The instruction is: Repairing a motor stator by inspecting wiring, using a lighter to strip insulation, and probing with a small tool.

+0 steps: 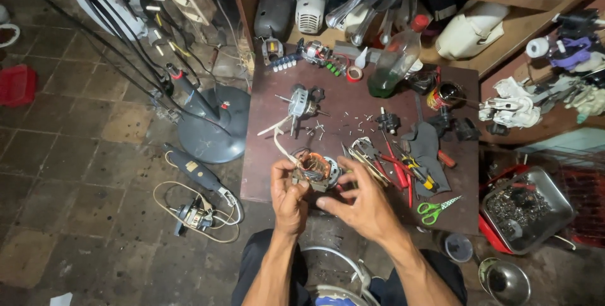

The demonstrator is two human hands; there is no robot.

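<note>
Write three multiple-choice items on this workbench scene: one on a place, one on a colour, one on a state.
1. Where do the scissors lie?
A. on the floor tiles
B. on the table, right of the hands
C. in the metal tray

2. What colour are the scissors' handles?
A. green
B. red
C. black

3. How is the motor coil kept?
A. lying alone on the table
B. hanging from a cable
C. held between the left hand and the right hand

Answers:
1 B, they rest near the table's front right edge.
2 A, both loops are bright green.
3 C, fingers of both hands close round it.
</note>
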